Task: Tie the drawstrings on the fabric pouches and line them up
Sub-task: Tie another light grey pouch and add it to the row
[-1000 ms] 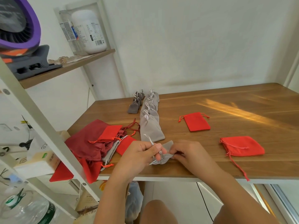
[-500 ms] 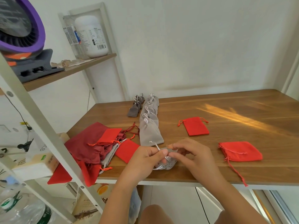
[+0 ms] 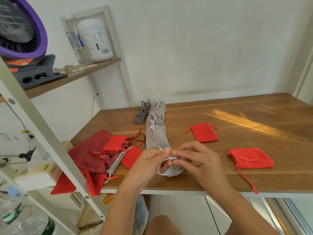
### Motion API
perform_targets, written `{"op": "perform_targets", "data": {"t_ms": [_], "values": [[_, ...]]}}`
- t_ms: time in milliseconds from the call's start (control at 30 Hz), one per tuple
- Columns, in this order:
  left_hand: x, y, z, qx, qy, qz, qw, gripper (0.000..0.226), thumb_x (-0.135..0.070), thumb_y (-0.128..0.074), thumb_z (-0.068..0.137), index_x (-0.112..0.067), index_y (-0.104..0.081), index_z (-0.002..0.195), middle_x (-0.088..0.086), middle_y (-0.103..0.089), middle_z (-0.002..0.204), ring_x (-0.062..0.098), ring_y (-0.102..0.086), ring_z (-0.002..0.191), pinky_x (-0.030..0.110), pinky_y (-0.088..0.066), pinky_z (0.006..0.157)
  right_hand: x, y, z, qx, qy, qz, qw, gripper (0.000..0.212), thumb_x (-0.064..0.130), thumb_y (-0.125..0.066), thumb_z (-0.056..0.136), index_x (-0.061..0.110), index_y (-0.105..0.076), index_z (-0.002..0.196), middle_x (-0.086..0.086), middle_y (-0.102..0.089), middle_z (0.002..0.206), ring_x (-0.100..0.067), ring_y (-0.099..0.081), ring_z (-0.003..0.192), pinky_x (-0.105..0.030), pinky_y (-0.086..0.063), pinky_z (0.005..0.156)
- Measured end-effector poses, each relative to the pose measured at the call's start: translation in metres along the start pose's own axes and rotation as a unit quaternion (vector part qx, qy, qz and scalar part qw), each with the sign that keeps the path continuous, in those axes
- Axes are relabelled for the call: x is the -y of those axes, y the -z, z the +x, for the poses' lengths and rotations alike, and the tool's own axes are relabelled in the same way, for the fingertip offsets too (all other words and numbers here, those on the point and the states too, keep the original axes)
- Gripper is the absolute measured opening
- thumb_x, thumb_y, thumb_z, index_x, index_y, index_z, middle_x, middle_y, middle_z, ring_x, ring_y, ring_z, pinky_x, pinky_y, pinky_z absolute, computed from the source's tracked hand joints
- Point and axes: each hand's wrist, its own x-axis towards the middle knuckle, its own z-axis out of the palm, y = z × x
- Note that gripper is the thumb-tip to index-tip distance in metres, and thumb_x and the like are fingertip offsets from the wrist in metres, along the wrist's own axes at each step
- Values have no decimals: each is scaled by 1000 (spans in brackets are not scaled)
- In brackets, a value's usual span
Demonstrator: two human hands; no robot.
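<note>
Evidently printed but too small to read, a label and barcode wrapped the white jar (image 3: 95, 39), well left of the row of grey pouches (image 3: 155, 131). At that row's near end lay a velvety grey pouch (image 3: 175, 170), its mouth gathered into pleats, between both hands. The left hand (image 3: 149, 161) pinched its pale cord (image 3: 159, 147). The right hand (image 3: 199, 160) pinched the cord by the knot. A flat red pouch (image 3: 205, 132) lay right of the row.
</note>
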Motion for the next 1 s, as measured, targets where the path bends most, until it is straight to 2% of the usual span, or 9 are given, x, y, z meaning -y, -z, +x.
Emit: {"op": "perform_targets", "data": {"t_ms": [167,300,400,467,533,600,767,900,1000], "values": [[-2,1,0,15,5,6,1000,38,-42,-53,85,-13,-74,73,-1,-69,72,9,-55,71,19,-46,71,3,1,1,-15,8,-35,999,10,21,-72,81,16,-76,89,11,-62,90,0,-59,78,-10,-44,69],[-5,0,-2,37,13,-2,999,37,-40,-53,86,-12,-77,82,1,-72,76,12,-56,73,23,-47,75,8,0,3,-1,-12,7,1000,6,26,-65,83,22,-69,85,14,-59,89,-6,-56,68,-12,-43,60],[-6,0,-3,30,16,4,999,36,-41,-54,85,-15,-78,78,-1,-68,69,15,-54,72,30,-45,77,11,0,3,21,-18,39,999,5,26,-65,83,27,-66,88,14,-59,91,-7,-57,69,-18,-45,60],[-6,1,-2,20,17,12,1000,39,-46,-56,83,-14,-77,74,7,-65,67,20,-54,73,38,-45,80,11,1,1,31,-18,43,998,8,29,-68,83,27,-66,90,14,-60,93,-7,-58,73,-18,-46,63],[-6,2,-2,22,15,22,999,53,-54,-58,82,-4,-75,80,26,-65,79,27,-57,79,50,-47,89,10,0,0,26,-11,9,1000,17,37,-72,80,24,-67,90,14,-58,96,-2,-56,77,-12,-42,66],[-6,1,-2,26,18,27,999,62,-60,-60,80,1,-72,82,32,-64,87,30,-57,82,53,-45,96,11,-1,0,9,-7,-30,999,22,40,-72,78,22,-66,88,14,-56,97,4,-53,78,-6,-37,67],[-9,-4,1,13,30,5,999,39,-46,-57,78,-12,-76,75,4,-66,68,16,-57,72,33,-46,82,12,-4,0,-12,-17,-64,998,10,25,-69,83,20,-61,84,12,-55,95,3,-52,73,-5,-35,63],[-8,1,-1,37,14,-8,999,36,-37,-54,85,-9,-77,89,3,-75,86,11,-67,80,24,-52,82,14,5,5,-19,-58,13,998,10,32,-64,84,22,-63,84,13,-57,93,-9,-55,74,-14,-40,63],[-8,4,-3,33,6,-22,999,28,-29,-60,83,-11,-78,95,5,-74,95,14,-66,85,26,-52,82,15,16,9,-1,-95,100,990,12,34,-69,77,23,-68,79,9,-60,94,-9,-54,70,-14,-40,62]]}}
